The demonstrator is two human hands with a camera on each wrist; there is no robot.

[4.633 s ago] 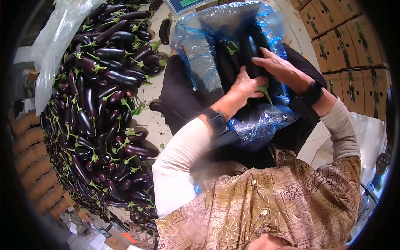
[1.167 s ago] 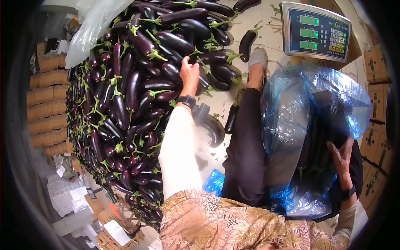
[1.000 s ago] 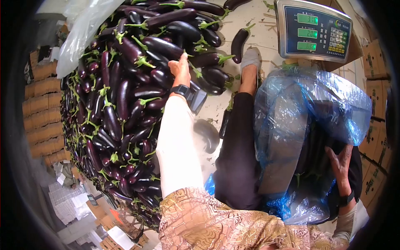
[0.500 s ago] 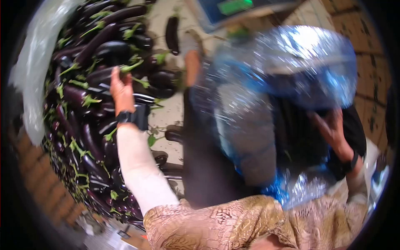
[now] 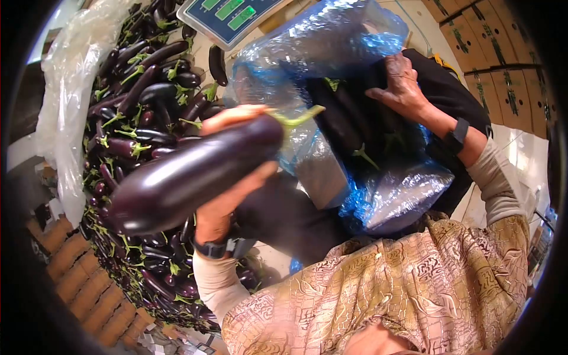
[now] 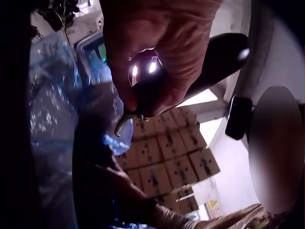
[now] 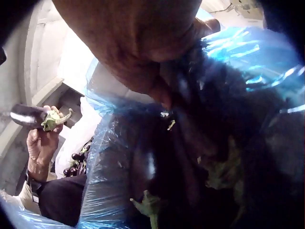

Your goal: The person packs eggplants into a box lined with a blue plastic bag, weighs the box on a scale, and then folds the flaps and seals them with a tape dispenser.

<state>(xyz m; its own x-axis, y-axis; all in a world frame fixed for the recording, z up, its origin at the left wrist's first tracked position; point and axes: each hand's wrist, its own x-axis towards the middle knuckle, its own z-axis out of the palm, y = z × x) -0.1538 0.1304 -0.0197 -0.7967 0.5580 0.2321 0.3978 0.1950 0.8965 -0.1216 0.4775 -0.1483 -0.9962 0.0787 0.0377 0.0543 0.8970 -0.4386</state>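
Observation:
A large dark eggplant is gripped near its stem by the left hand, held up left of the blue-lined box. In the left wrist view, the left hand's thumb and fingers pinch the eggplant at its stem end. The right hand lies at the far right side of the box, by the blue plastic liner, with its thumb spread over the opening. Inside the box, several eggplants lie side by side under the right hand.
A big heap of eggplants covers the floor at left, with clear plastic sheeting beside it. A scale display stands beyond the box. Cartons are stacked at right; the person's dark-trousered legs flank the box.
The left hand, earlier over the heap, has lifted an eggplant and come up towards the camera. The right hand remains at the box's right side. The head view has shifted.

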